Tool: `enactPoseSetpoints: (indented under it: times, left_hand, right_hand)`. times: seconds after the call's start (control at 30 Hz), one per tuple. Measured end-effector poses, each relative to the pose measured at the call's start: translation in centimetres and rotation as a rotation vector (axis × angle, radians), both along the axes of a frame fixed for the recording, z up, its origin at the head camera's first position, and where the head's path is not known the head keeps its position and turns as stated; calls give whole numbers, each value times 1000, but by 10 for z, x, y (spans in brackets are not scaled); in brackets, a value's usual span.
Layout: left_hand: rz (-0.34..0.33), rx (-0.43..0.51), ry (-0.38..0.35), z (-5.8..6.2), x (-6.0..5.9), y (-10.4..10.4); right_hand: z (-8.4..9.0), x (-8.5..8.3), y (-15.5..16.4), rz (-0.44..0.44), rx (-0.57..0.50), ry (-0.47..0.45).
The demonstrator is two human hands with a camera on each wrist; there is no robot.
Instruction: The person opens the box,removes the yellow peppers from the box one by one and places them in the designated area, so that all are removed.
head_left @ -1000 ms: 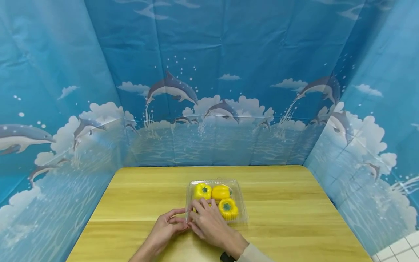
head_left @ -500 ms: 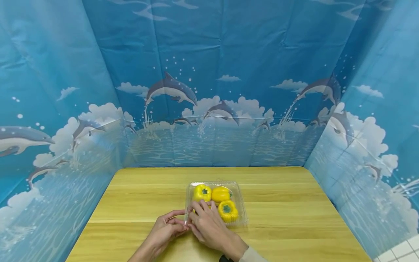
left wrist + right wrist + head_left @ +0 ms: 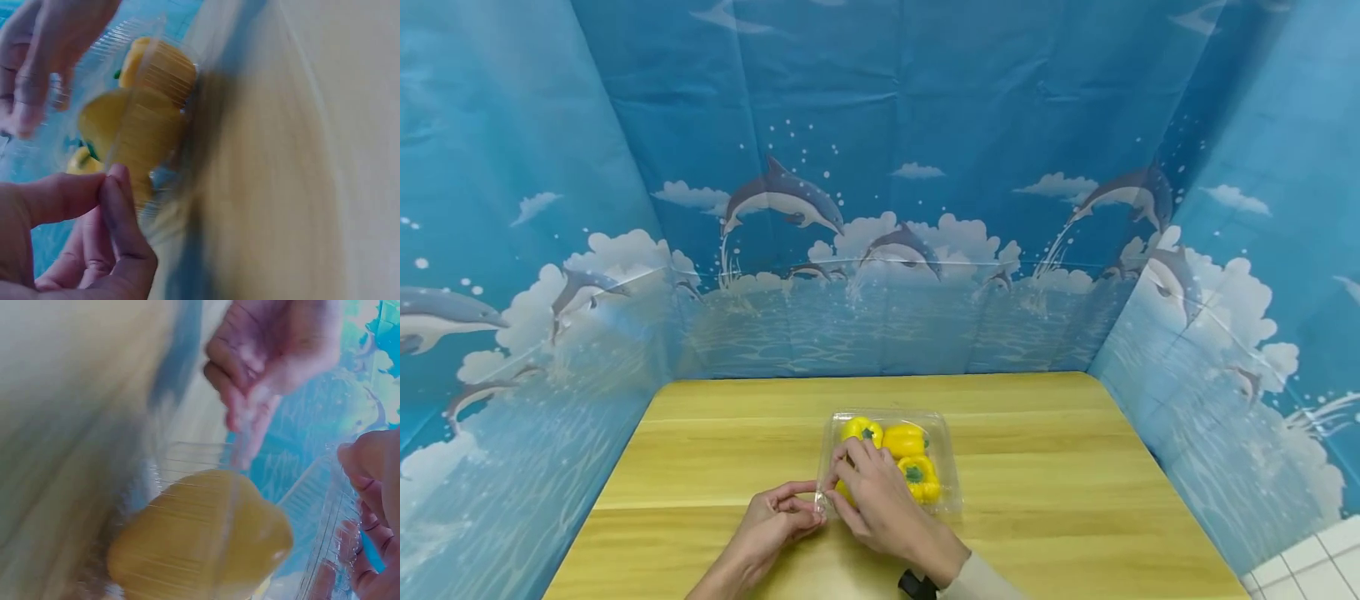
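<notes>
A clear plastic clamshell container (image 3: 952, 475) with several yellow bell peppers (image 3: 919, 478) inside stands on the table in the head view. My left hand (image 3: 767, 527) pinches its near left corner between thumb and index finger; the left wrist view shows those fingertips (image 3: 117, 175) together at the plastic edge. My right hand (image 3: 882, 510) reaches over the container's left part, its fingers curled at the plastic near that corner and covering part of one pepper. The right wrist view shows the right thumb (image 3: 362, 457) at a ridged clear edge, with fingers seen through the plastic behind it.
The wood-grain table (image 3: 1060, 500) extends on both sides of the container. Blue curtains (image 3: 1000, 125) printed with dolphins enclose its back and sides. White floor tiles (image 3: 1311, 554) show at the lower right.
The head view has shifted slightly. My right hand has lifted a little at the container's left part, now overlapping the back left pepper. The left hand keeps its pinch at the corner.
</notes>
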State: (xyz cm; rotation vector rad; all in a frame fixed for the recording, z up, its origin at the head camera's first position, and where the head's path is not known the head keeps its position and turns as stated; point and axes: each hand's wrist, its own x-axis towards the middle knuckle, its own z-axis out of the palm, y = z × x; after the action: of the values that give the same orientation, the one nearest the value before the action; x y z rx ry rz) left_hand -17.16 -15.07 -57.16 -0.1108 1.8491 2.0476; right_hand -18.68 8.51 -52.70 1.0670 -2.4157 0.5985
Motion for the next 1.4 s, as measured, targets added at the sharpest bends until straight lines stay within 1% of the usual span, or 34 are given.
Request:
enactPoseSetpoints:
  times: [0.1, 0.2, 0.3, 0.37, 0.5, 0.63, 0.83, 0.97, 1.07, 1.23, 1.4]
  left_hand:
    - [-30, -5, 4, 2, -1, -2]
    - [-67, 13, -5, 3, -1, -3]
    - [-83, 45, -25, 5, -2, -3]
    - [-85, 54, -30, 5, -2, -3]
    - [-80, 49, -20, 8, -2, -3]
    - [-82, 46, -9, 11, 0, -2]
    - [-68, 47, -8, 9, 0, 1]
    - [-63, 47, -5, 7, -1, 3]
    - [-63, 41, -3, 7, -1, 3]
    - [-57, 32, 3, 7, -2, 4]
    - [-60, 24, -1, 5, -2, 3]
  right_hand:
    - [0, 1, 1, 6, 46, 15]
    - [-2, 2, 3, -3, 86, 52]
    - [-3, 4, 5, -4, 99, 89]
    - [-3, 4, 5, 1, 112, 113]
    - [-4, 5, 5, 11, 133, 126]
    - [-7, 4, 6, 16, 123, 139]
    - [-8, 3, 14, 23, 110, 187]
    - [-10, 5, 21, 28, 105, 188]
    - [-11, 6, 27, 15, 115, 182]
    - [-10, 7, 37, -32, 142, 192]
    - [-12, 8, 51, -47, 123, 221]
